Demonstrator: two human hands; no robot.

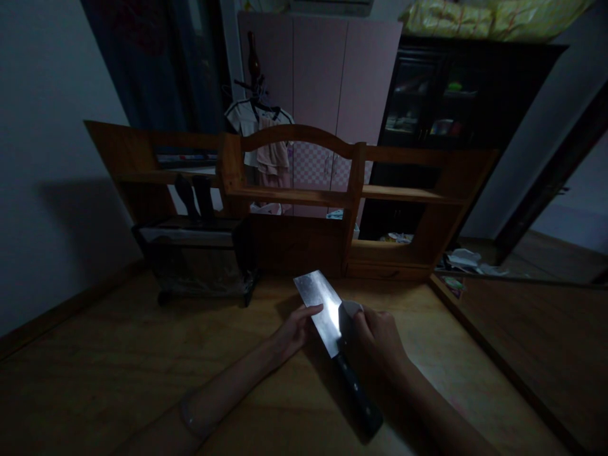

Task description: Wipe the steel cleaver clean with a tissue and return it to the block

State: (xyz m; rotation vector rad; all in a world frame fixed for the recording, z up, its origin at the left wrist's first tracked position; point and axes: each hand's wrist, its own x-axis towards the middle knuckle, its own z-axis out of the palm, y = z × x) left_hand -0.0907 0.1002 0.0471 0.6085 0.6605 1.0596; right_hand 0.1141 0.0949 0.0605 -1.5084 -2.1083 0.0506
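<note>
On the wooden table (118,354) the cleaver (323,307) is laid with its blade to 11 o'clock and its black handle (358,396) to 5 o'clock. The left hand (292,329) is stretched flat, fingertips touching the blade's 9 o'clock edge (nothing gripped). The right hand (380,339) is curled round a small white wad (352,308) at 3 o'clock.
</note>
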